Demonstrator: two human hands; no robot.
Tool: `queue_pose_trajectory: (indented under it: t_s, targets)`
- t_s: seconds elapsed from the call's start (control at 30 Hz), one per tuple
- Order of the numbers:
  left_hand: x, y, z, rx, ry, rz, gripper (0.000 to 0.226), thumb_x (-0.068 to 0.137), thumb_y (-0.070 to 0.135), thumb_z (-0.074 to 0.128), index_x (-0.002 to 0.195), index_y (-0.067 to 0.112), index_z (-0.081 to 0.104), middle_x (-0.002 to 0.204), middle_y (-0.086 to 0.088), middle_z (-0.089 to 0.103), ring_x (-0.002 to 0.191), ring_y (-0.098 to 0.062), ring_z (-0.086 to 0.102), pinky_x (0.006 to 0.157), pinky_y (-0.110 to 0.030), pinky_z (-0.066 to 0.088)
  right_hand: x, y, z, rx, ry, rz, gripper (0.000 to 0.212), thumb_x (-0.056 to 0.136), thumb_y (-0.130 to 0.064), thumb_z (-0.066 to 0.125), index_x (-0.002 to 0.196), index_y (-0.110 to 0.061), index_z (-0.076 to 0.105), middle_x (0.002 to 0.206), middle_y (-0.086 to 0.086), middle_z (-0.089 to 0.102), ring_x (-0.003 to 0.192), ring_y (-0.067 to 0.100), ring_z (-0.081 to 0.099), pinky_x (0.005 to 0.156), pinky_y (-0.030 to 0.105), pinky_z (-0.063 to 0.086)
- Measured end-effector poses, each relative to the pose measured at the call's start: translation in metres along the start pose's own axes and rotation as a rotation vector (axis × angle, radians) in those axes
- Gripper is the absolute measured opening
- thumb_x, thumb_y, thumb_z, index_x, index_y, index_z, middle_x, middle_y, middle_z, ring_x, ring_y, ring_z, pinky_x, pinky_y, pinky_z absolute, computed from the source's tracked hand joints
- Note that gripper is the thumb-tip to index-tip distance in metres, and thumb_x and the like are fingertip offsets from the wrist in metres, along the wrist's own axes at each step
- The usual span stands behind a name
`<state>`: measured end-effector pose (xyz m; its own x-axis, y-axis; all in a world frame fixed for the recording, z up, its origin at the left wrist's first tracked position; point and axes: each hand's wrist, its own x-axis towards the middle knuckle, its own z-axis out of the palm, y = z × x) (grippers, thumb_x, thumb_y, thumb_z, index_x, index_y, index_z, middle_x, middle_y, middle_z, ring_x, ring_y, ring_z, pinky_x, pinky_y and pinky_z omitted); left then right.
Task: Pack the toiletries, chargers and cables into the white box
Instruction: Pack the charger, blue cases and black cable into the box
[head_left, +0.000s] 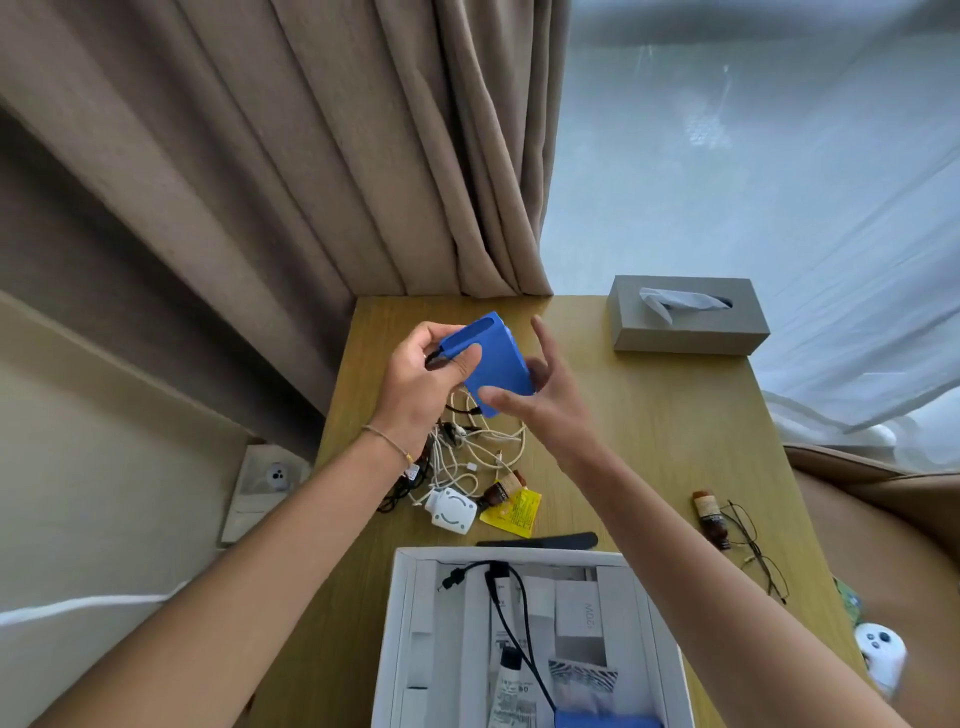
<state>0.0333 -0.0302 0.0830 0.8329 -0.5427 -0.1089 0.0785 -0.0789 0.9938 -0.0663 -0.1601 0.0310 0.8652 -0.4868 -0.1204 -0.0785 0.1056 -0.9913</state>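
Left hand (426, 374) pinches a smooth, rectangular blue plastic power bank (493, 364); right hand (540, 395), fingers spread, cups its lower end above tangled white cables (483, 441).

A bedroom or hotel room: heavy curtains (311, 156), wooden desk (649, 441), tissue box (685, 327).

Counter (649, 415) matt wood grain, box (397, 623) white card, blue case (498, 358) smooth matt plastic, curtain (311, 156) coarse beige cloth, tissue holder (685, 332) matt grey.
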Motion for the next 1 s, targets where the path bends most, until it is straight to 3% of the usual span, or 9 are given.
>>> queue_pose_trajectory:
  t_s: [0.07, 0.2, 0.37, 0.47, 0.57, 0.67, 0.73, 0.9, 1.0]
  targets:
    - [-0.005, 0.005, -0.009, -0.106, 0.049, -0.037, 0.011, 0.094, 0.012, 0.065, 0.104, 0.015, 0.060, 0.098, -0.003, 0.064, 0.085, -0.011, 0.064, 0.067, -0.021, 0.055, -0.001, 0.001, 0.008, 0.167, -0.096, 0.135, 0.113, 0.063, -0.037, 0.090, 0.157, -0.032, 0.027, 0.122, 0.009, 0.069, 0.107, 0.020, 0.071, 0.089, 0.030, 0.055]
    - [-0.015, 0.014, -0.018, -0.314, 0.103, -0.108, 0.006, 0.097, 0.015, 0.060, 0.103, 0.014, 0.059, 0.103, -0.009, 0.061, 0.089, -0.020, 0.061, 0.071, -0.032, 0.055, -0.008, 0.014, 0.037, 0.086, -0.276, 0.115, 0.056, 0.075, -0.031, 0.083, 0.127, -0.019, 0.063, 0.122, 0.004, 0.073, 0.117, 0.022, 0.067, 0.100, 0.041, 0.052]
    - [-0.028, 0.020, -0.028, -0.591, 0.088, -0.239, 0.017, 0.099, 0.025, 0.054, 0.112, 0.014, 0.058, 0.104, -0.009, 0.064, 0.093, -0.022, 0.063, 0.076, -0.035, 0.056, -0.024, 0.008, 0.055, -0.082, -0.342, 0.128, 0.022, 0.090, -0.044, 0.062, 0.108, -0.032, 0.069, 0.105, -0.022, 0.075, 0.101, -0.006, 0.066, 0.087, 0.019, 0.049]
    - [-0.038, 0.023, -0.030, -0.673, 0.081, -0.274, 0.018, 0.099, 0.028, 0.056, 0.111, 0.015, 0.061, 0.099, -0.006, 0.068, 0.093, -0.020, 0.064, 0.079, -0.034, 0.056, -0.032, 0.000, 0.055, -0.127, -0.493, 0.096, 0.036, 0.104, -0.035, 0.049, 0.110, -0.009, 0.072, 0.107, 0.004, 0.077, 0.106, 0.014, 0.070, 0.098, 0.026, 0.049]
    - [-0.046, 0.023, -0.036, -0.702, 0.080, -0.281, 0.019, 0.099, 0.027, 0.055, 0.113, 0.015, 0.060, 0.100, -0.005, 0.066, 0.095, -0.020, 0.063, 0.080, -0.034, 0.054, -0.047, -0.013, 0.044, -0.084, -0.589, 0.102, 0.043, 0.106, -0.030, 0.047, 0.082, -0.002, 0.068, 0.062, 0.014, 0.062, 0.056, 0.020, 0.059, 0.066, 0.024, 0.050]
    - [-0.057, 0.015, -0.043, -0.706, 0.058, -0.309, 0.025, 0.100, 0.025, 0.054, 0.121, 0.012, 0.056, 0.088, -0.003, 0.067, 0.086, -0.016, 0.067, 0.081, -0.035, 0.056, -0.063, -0.020, 0.027, -0.039, -0.500, 0.155, 0.043, 0.106, -0.028, 0.048, 0.068, -0.016, 0.062, 0.058, 0.004, 0.028, 0.050, 0.017, 0.028, 0.054, 0.027, 0.032]
    - [-0.069, 0.006, -0.045, -0.686, 0.029, -0.320, 0.022, 0.100, 0.019, 0.055, 0.120, 0.011, 0.054, 0.077, 0.000, 0.070, 0.077, -0.014, 0.070, 0.076, -0.036, 0.059, -0.076, -0.022, 0.017, -0.090, -0.460, 0.176, 0.039, 0.105, -0.029, 0.050, 0.073, -0.016, 0.067, 0.058, -0.002, 0.027, 0.050, 0.012, 0.025, 0.051, 0.024, 0.027]
    - [-0.100, -0.015, -0.049, -0.649, -0.130, -0.340, 0.028, 0.093, 0.006, 0.058, 0.119, 0.011, 0.063, 0.121, -0.014, 0.066, 0.108, -0.027, 0.069, 0.088, -0.042, 0.060, -0.119, -0.016, -0.003, -0.061, -0.331, 0.327, 0.033, 0.101, -0.030, 0.058, 0.127, -0.011, 0.065, 0.062, -0.007, 0.026, 0.051, 0.009, 0.020, 0.046, 0.024, 0.016]
    - [-0.119, -0.028, -0.045, -0.554, -0.254, -0.361, 0.041, 0.094, 0.004, 0.056, 0.134, 0.012, 0.054, 0.134, -0.016, 0.058, 0.117, -0.032, 0.062, 0.093, -0.044, 0.057, -0.140, -0.014, -0.012, 0.032, -0.354, 0.374, 0.027, 0.099, -0.033, 0.059, 0.114, -0.013, 0.068, 0.063, -0.006, 0.024, 0.053, 0.010, 0.016, 0.048, 0.026, 0.013]
